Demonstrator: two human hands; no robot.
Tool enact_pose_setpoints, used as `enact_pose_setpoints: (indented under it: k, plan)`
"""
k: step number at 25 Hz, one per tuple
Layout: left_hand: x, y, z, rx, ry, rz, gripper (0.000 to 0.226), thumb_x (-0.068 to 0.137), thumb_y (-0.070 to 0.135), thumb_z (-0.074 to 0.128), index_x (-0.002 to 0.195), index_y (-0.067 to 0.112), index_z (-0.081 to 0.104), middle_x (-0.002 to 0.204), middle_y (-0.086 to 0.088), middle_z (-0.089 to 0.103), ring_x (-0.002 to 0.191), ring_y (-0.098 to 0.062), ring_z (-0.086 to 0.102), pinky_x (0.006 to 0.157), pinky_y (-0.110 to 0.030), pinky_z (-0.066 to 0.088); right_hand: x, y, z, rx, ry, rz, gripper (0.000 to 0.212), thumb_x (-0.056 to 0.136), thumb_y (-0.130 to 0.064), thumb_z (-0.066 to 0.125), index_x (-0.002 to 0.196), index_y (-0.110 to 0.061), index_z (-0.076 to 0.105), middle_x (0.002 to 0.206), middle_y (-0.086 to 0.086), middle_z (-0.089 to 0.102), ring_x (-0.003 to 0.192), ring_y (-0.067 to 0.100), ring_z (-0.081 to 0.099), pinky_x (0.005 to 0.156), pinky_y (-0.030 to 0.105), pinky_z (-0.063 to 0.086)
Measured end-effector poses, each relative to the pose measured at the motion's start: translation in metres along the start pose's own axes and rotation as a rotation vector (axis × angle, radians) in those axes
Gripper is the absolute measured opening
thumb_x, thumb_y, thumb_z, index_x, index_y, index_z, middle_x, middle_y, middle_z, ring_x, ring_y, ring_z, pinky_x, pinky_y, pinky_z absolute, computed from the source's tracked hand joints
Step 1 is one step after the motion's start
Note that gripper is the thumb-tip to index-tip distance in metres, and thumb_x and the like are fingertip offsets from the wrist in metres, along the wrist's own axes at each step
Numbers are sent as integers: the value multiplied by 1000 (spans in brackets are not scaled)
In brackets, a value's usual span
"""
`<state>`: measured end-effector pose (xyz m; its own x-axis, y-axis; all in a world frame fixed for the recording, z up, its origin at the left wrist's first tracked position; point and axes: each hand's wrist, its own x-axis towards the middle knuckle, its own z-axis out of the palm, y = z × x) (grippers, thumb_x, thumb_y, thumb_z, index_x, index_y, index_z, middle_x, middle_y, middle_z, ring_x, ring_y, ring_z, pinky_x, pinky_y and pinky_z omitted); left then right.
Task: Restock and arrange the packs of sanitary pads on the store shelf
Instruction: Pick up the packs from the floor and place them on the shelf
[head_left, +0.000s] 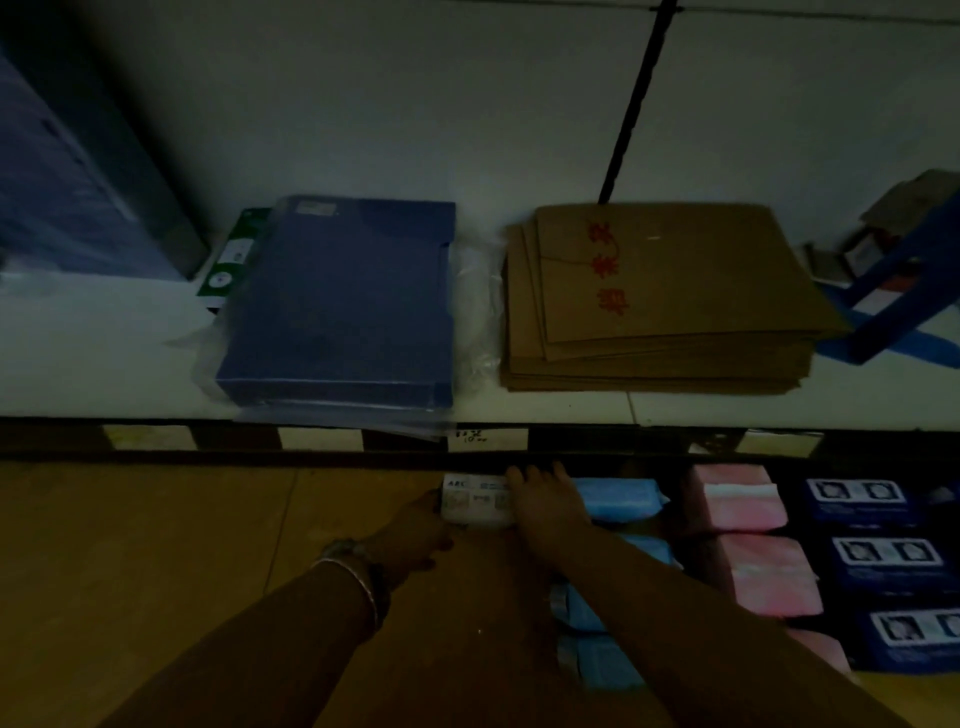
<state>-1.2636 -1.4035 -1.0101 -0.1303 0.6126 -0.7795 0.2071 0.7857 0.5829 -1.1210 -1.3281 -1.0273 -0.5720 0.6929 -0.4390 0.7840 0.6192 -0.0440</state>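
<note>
My left hand (415, 525) has the white pack (475, 501) of pads by its left end. The grip there is clamped, fingers curled round the edge, and a bracelet (358, 577) sits on that wrist. My right hand (545, 514) lies flat over the right end of the white pack, fingers straight and pointing toward the back of the lower shelf (156, 545), so that grip is apart and only resting on top. The white pack stands far back on this brown shelf, just under the black price rail (311, 441). Just to the right of the white pack begins a row of blue packs (618, 499), which runs toward me under my right forearm. My hand covers the join, so I cannot tell whether the two touch. Further right of the white pack, beyond the blue ones, comes a row of pink packs (737, 506), and past those a row of dark blue boxes (862, 501) with small pictures on white labels. Above the white pack is the white upper shelf (104, 364). Up and to the left of the pack lies a blue box (337, 301) in clear plastic wrap, with a green box (228, 260) tucked against its left side. Up and to the right lies a stack of brown envelopes (660, 312) printed with red characters. The light is dim.
</note>
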Motion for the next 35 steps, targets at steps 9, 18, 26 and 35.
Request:
enact_pose_setpoints:
  k: [9,18,26,35]
  plan:
    - [-8,5,-1,56,-9,2,57,92,-1,48,142,17,30,136,-14,43,114,-26,48,94,-41,45,1,-3,-8,65,-69,32,59,86,-16,58,137,-7,29,139,17,39,128,31,38,110,40,23]
    - [-35,18,-12,72,115,40,49,91,-4,44,139,0,32,118,-14,57,70,-8,46,75,-32,47,-18,4,-36,196,42,-7,55,87,-10,56,137,-5,34,137,17,40,123,30,43,100,34,36]
    - [-48,43,-7,-184,194,158,45,93,-3,44,137,4,37,133,-23,48,73,-11,52,61,-22,47,-39,42,-69,618,308,-6,38,90,-7,55,127,-4,49,124,15,56,115,25,53,94,30,42]
    - [-177,83,2,-199,195,145,22,94,2,44,107,14,56,111,-6,57,85,-15,60,65,-18,45,-141,27,-148,1259,515,214,18,90,3,53,89,-13,63,86,-5,63,78,-4,58,71,0,42]
